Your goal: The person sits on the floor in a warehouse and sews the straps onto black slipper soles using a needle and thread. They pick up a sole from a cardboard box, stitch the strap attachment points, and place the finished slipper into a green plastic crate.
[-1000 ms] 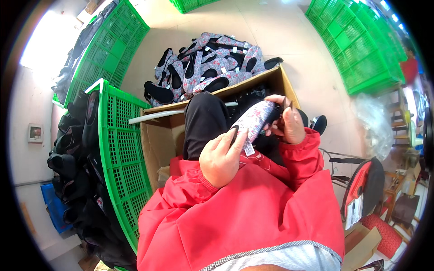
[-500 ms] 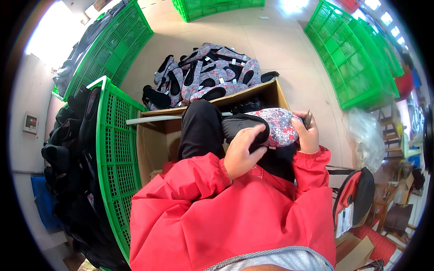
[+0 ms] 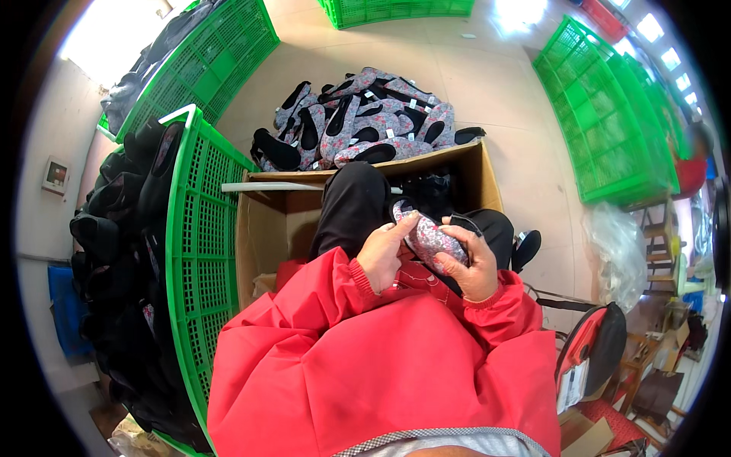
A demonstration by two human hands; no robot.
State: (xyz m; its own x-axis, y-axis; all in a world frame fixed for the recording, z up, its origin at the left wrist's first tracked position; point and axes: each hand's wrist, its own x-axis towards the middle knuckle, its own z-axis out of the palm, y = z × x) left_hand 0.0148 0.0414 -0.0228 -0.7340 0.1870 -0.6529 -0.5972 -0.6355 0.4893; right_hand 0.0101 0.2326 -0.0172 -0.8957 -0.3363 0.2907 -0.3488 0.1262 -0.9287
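A grey slipper with a red-and-white floral print [image 3: 435, 242] is held between both my hands above my lap, turned on its side. My left hand [image 3: 383, 255] grips its far-left end, thumb and fingers closed on the edge. My right hand [image 3: 476, 268] wraps round the near-right end. A thin dark, curved thing [image 3: 466, 222] shows at the right hand's fingers; its kind is unclear. Beyond my knees, a heap of matching floral slippers [image 3: 339, 129] with black insides and small white tags lies on the floor.
An open cardboard box [image 3: 255, 236] stands round my knees, a pale bar [image 3: 266, 186] across it. To the left, a green crate [image 3: 202, 266] stands beside many black slippers [image 3: 114, 251]. More green crates [image 3: 601, 114] and clear plastic [image 3: 617, 244] are at right.
The slipper has come nearer my body and been turned onto its side. My left hand has shifted from its black opening to its edge; the whole view has shifted slightly.
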